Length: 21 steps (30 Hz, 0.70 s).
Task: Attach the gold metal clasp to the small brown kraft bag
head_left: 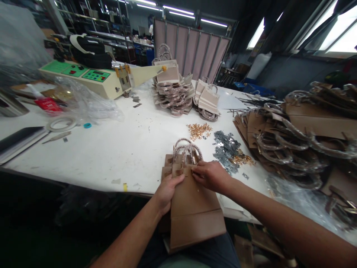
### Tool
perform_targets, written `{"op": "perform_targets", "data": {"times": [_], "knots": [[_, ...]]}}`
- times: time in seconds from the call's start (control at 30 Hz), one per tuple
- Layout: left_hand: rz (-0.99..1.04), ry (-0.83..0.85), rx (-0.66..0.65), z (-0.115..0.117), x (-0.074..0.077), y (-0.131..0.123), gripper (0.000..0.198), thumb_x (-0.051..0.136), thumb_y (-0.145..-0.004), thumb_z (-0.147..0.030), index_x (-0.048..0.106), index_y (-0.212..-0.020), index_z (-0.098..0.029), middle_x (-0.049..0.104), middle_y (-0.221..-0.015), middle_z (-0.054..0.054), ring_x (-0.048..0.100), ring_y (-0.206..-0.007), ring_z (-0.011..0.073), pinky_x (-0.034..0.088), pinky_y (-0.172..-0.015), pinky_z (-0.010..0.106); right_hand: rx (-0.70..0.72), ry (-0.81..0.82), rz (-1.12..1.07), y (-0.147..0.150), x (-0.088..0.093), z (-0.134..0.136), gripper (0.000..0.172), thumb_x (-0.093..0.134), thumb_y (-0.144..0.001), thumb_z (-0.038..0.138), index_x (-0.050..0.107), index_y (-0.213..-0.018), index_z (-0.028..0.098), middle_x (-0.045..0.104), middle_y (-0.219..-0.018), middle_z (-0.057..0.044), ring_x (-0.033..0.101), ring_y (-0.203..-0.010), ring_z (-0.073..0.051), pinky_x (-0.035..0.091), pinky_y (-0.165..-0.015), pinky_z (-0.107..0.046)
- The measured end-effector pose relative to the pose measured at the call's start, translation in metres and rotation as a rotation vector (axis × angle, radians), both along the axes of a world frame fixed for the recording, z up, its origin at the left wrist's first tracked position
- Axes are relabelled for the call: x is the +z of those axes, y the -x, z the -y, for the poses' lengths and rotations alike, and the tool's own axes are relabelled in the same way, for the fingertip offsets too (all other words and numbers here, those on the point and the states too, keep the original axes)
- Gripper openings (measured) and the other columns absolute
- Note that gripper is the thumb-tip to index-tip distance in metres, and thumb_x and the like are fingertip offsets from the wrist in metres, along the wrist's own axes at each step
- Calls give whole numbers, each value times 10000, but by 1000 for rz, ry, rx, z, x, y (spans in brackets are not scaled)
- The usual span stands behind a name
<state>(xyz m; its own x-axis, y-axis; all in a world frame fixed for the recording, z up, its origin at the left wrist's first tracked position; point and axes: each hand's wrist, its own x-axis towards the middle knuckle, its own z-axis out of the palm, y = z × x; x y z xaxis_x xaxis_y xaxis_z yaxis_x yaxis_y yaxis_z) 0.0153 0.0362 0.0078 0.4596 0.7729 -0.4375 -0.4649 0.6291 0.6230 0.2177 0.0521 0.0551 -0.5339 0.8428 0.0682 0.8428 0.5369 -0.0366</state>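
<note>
A brown handbag (195, 208) with plastic-wrapped loop handles (188, 147) leans between my lap and the table's front edge. My left hand (167, 190) is closed round its left side, the thumb lying over the front near the top. At the upper right of the bag, my right hand (209, 174) has its fingers pinched together by the base of a handle. Whatever sits between those fingertips is too small to make out. Gold-coloured metal fittings (198, 130) and a heap of thin grey metal plates (227, 149) lie just beyond the bag.
Brown bags (315, 115) are piled high on the right. Stacked beige bags (173, 87) stand at the back of the white table (125, 149). To the left are a cream machine (92, 78), a tape roll (60, 123), a blue ring (87, 125) and a dark notebook (21, 139).
</note>
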Motion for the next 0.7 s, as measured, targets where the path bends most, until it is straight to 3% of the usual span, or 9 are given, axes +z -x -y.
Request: {"op": "perform_targets", "data": {"times": [0.3,0.53,0.7], "knots": [[-3,-9,12,1,4,-2,357,683,-890,-184,695,-1230,-74,798,-1056,192,786,-882,282,627,-855,391,-82,-18,-66,2,-8,9,181,590,-972,268,694,-841,201,691,-846,-24,607,-709,-135,307,-621,-267],[-17,-18,25,3,7,-2,371,678,-884,-185,697,-1234,-64,795,-1065,196,786,-889,286,627,-852,385,43,48,-71,-4,1,4,210,543,-1016,273,703,-897,208,690,-878,-26,615,-732,-137,309,-625,-266],[-5,-25,28,3,4,-2,401,688,-885,-205,685,-1262,-70,790,-1091,197,782,-916,293,622,-867,390,8,41,-41,0,0,1,195,597,-983,253,719,-835,215,688,-847,-21,607,-697,-136,265,-587,-280]]}}
